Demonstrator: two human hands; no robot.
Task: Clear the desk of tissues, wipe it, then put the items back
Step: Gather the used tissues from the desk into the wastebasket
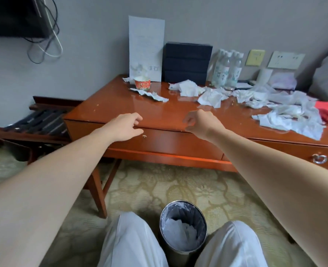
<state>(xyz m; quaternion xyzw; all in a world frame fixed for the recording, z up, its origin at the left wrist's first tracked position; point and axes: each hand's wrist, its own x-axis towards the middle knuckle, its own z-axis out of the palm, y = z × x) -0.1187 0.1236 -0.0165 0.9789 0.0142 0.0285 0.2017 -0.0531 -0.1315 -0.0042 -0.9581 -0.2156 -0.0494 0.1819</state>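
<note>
While crumpled tissues [286, 112] litter the right and back of the glossy wooden table [120, 106], the left grip [125, 127] and right grip [199, 123] hover empty over its front edge, fingers loosely curled; a lined bin [183, 228] stands on patterned carpet [159, 182] below.

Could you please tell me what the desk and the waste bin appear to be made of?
The desk looks like wood or veneer under glossy reddish lacquer, since its top shows reflections. The waste bin is probably metal, given its silvery rim, with a dark plastic liner.
</note>
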